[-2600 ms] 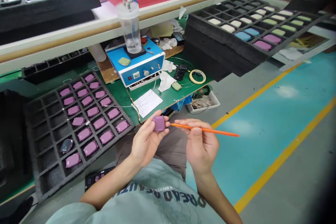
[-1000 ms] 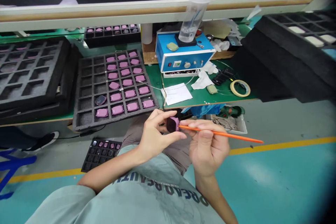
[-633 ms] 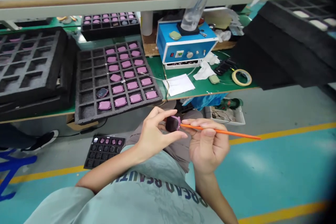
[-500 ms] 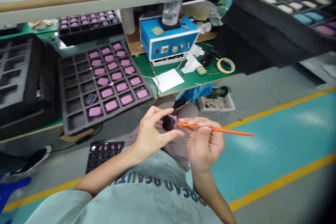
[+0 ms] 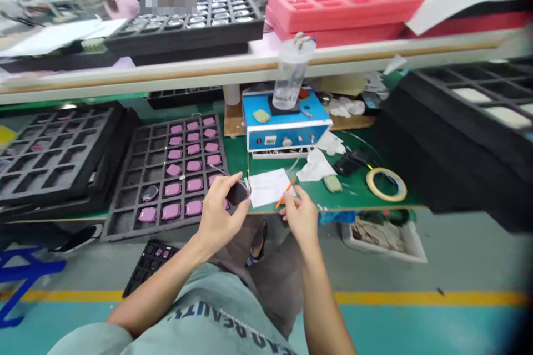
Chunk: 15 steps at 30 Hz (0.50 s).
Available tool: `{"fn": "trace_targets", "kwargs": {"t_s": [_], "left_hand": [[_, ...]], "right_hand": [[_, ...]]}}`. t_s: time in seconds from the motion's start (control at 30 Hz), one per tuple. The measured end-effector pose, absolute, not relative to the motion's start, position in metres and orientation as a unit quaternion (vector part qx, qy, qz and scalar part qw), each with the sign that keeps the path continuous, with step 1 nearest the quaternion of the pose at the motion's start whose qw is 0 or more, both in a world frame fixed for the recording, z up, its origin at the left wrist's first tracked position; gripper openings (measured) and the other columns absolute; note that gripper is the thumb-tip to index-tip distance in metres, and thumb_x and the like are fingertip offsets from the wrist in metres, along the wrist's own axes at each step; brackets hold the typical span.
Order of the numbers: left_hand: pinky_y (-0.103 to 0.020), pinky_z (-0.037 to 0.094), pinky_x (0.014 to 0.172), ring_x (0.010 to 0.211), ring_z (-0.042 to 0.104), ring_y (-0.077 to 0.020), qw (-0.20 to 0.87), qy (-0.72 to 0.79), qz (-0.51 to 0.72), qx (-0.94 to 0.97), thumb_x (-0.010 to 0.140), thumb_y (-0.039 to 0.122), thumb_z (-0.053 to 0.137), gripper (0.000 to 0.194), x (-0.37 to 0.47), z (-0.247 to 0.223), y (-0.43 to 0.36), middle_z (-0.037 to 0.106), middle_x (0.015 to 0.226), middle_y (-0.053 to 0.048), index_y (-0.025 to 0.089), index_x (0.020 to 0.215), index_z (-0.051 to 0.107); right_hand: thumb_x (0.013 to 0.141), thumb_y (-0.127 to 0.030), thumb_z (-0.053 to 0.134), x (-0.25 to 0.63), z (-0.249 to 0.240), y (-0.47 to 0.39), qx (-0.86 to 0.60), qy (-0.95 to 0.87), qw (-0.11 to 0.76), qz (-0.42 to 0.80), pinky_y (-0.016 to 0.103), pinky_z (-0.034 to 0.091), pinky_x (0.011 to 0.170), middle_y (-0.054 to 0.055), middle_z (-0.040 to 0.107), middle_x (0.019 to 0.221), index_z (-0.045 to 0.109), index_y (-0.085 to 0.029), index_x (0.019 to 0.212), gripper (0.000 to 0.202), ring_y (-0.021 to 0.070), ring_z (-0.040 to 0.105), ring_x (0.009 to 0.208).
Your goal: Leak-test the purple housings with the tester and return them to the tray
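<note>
Between thumb and fingers, my left hand (image 5: 219,215) grips a smartwatch case (image 5: 237,194) with a dark face and a purple edge. It is held over the front right corner of a black foam tray (image 5: 120,221), where several purple watch cases (image 5: 194,184) lie in compartments. One case with a dark face (image 5: 150,193) sits among them on the left. My right hand (image 5: 300,216) is closed around a thin orange stick (image 5: 286,193), now tilted over a sheet of white paper (image 5: 266,186) on the green bench. The stick is apart from the watch case.
Behind the paper stands a blue machine (image 5: 287,127) carrying a clear cylinder (image 5: 291,75). Crumpled tissue (image 5: 315,166), a green pad (image 5: 332,183) and a tape roll (image 5: 386,184) lie to the right. Foam trays (image 5: 54,161) are stacked at left; a shelf (image 5: 200,77) crosses above.
My hands have moved apart and forward to the bench edge. The orange stick has come away from the watch case and now points up. The view has turned and lifted.
</note>
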<state>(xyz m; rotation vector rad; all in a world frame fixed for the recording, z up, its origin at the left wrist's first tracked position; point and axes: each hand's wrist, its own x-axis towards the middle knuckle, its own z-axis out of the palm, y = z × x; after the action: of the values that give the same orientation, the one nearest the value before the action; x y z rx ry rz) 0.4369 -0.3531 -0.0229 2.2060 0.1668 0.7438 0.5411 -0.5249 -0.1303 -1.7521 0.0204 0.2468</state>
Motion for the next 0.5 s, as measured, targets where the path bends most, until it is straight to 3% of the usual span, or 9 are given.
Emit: {"fn": "trace_targets", "kwargs": {"t_s": [0.13,0.23,0.33,0.5], "left_hand": [[-0.032,0.052,0.083,0.097,0.065,-0.0208,0.33,0.094,0.289,0.894,0.082,0.014,0.067,0.051,0.495,-0.011,-0.376,0.066,0.106,-0.008,0.021,0.132,0.06],[-0.033,0.053,0.086,0.099,0.066,-0.0216,0.315,0.112,0.263,0.905,0.083,0.015,0.068,0.052,0.534,0.007,-0.394,0.068,0.109,-0.008,0.021,0.134,0.059],[-0.034,0.053,0.087,0.097,0.067,-0.0215,0.326,0.126,0.247,0.904,0.082,0.015,0.069,0.054,0.565,0.041,-0.406,0.07,0.107,-0.008,0.022,0.135,0.059],[-0.035,0.054,0.091,0.101,0.068,-0.0224,0.372,0.145,0.237,0.885,0.081,0.016,0.07,0.057,0.589,0.124,-0.421,0.072,0.113,-0.009,0.021,0.137,0.058]], "right_hand": [[0.089,-0.059,0.058,0.56,-0.145,-0.534,-0.739,-0.015,0.666,0.099,0.025,0.049,0.051,0.005,0.069,0.074,0.065,-0.011,0.123,0.059,0.0142,0.06,0.055],[0.088,-0.055,0.062,0.565,-0.138,-0.543,-0.688,-0.034,0.704,0.172,0.024,0.049,0.053,0.0,0.064,0.069,0.068,-0.014,0.114,0.05,0.0123,0.057,0.054],[0.085,-0.057,0.063,0.571,-0.115,-0.549,-0.638,0.005,0.719,0.274,0.023,0.046,0.048,0.0,0.063,0.069,0.069,-0.014,0.11,0.051,0.0118,0.055,0.052],[0.074,-0.065,0.069,0.563,-0.042,-0.581,-0.665,0.065,0.668,0.328,0.024,0.047,0.048,0.002,0.064,0.067,0.07,-0.012,0.099,0.059,0.0132,0.057,0.052]]}}
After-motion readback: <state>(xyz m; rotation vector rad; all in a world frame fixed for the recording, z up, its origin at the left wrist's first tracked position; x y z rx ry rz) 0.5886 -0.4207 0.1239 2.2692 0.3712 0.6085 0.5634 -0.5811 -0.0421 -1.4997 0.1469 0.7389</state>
